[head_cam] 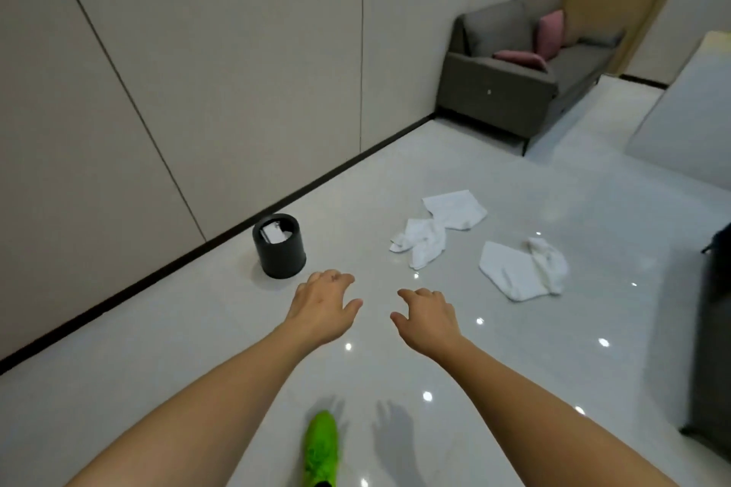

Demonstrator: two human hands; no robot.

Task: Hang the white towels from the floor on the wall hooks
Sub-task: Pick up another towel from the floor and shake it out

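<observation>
Towels (439, 229) are lying unhung ahead of both empty, loosely spread hands, left (322, 302) and right (429, 318); apparently two, hooks unseen.

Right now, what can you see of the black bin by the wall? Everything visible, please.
The black bin is a small round container, matte and dark, perhaps plastic. It stands upright on the glossy pale floor, near the dark skirting of the panelled wall but apart from it. It has no lid; something white, like paper, lies inside. Neither hand touches it; the left hand hovers in front of it, and the towels lie off to its right.
</observation>
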